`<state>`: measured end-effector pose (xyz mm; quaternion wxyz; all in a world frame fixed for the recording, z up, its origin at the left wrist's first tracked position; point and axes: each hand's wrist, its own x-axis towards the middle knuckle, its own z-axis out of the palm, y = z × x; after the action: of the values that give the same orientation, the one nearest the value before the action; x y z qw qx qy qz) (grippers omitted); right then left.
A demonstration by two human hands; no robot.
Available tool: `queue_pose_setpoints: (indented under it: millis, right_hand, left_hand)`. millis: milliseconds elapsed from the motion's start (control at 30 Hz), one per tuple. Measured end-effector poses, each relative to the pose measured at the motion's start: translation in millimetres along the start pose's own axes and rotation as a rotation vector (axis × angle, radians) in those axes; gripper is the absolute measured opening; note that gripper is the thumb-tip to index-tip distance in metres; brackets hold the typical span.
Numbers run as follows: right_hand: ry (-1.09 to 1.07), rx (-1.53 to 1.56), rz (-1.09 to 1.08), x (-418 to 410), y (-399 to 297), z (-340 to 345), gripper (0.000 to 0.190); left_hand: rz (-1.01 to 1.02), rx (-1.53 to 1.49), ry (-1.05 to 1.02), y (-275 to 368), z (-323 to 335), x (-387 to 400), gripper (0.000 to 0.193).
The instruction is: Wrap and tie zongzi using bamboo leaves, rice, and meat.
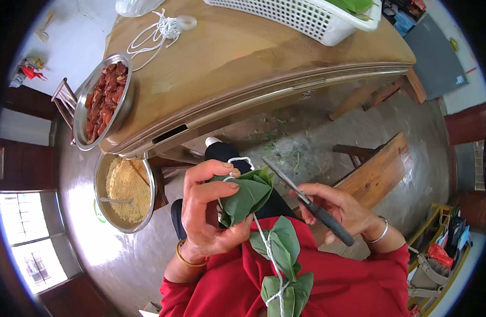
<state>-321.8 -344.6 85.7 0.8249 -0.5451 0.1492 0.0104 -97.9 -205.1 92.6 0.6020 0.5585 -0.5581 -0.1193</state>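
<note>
My left hand (211, 206) grips a green leaf-wrapped parcel (245, 198) shaped like a zongzi, its cut leaf ends turned to the right. White string (262, 228) is wound about it and runs down to two more leaf parcels (280, 241) hanging in front of my red top. In my right hand (338, 210) is a pair of scissors (306, 200) with dark handles. Its blades point up and left, their tip close beside the parcel's leaf ends. The blades look closed together.
On the table (227, 59) are a metal bowl of marinated meat (106, 103), a bundle of white string (163, 29) and a white plastic basket (290, 20) with leaves. Below left stands a basin of grain (128, 190) with a spoon. A wooden bench (377, 174) is at right; leaf scraps litter the floor.
</note>
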Motion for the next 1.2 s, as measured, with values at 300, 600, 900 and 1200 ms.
queue_pose_setpoints:
  millis: [300,600,900,1200]
  right_hand:
    - [0.022,-0.058,-0.002,-9.0,0.8,6.7,0.073]
    - [0.087,-0.014,0.079,-28.7,11.7,15.5,0.054]
    - [0.145,0.045,0.183,-54.6,27.3,21.5,0.049]
    - [0.449,-0.338,0.024,-29.8,8.2,-3.7,0.056]
  left_hand:
    - [0.011,0.066,-0.093,6.5,7.8,-0.6,0.047]
    - [-0.096,0.022,-0.168,8.0,12.4,-1.5,0.044]
    - [-0.241,-0.074,-0.357,4.2,17.0,-1.2,0.044]
    - [-0.417,-0.443,-0.538,-14.4,9.2,-1.6,0.043]
